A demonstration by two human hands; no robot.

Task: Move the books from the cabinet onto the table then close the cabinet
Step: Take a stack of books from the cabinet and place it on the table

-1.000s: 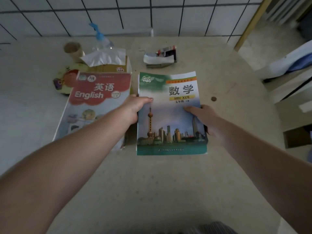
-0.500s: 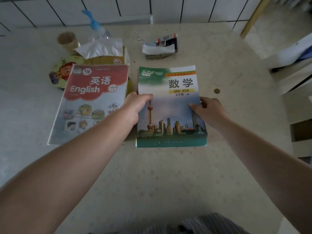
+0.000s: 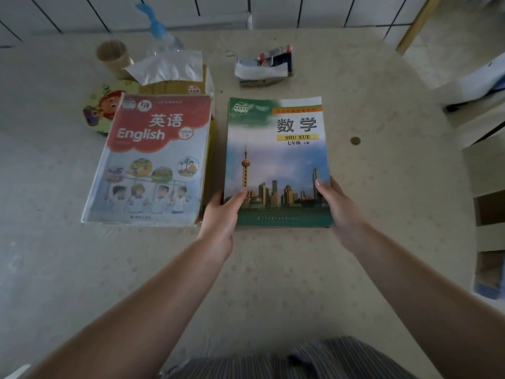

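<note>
A green maths book [image 3: 277,160] with a city skyline cover tops a short stack lying flat on the pale table [image 3: 273,283]. My left hand [image 3: 222,214] grips the stack's near left corner, thumb on the cover. At the near right corner my right hand [image 3: 340,206] holds the stack the same way. To the left lies a red and white English book [image 3: 153,160], on top of another pile, touched by neither hand. The cabinet is out of view.
Behind the English book stand a tissue box [image 3: 175,77], a paper cup [image 3: 112,57], a clear bottle with a blue top [image 3: 158,31] and a round cartoon fan [image 3: 103,108]. A small holder [image 3: 266,68] sits behind the maths book. A coin [image 3: 355,140] lies to its right.
Both hands slid down the maths stack's sides from mid-height to its near corners. The view tilted down, so the books sit lower in frame.
</note>
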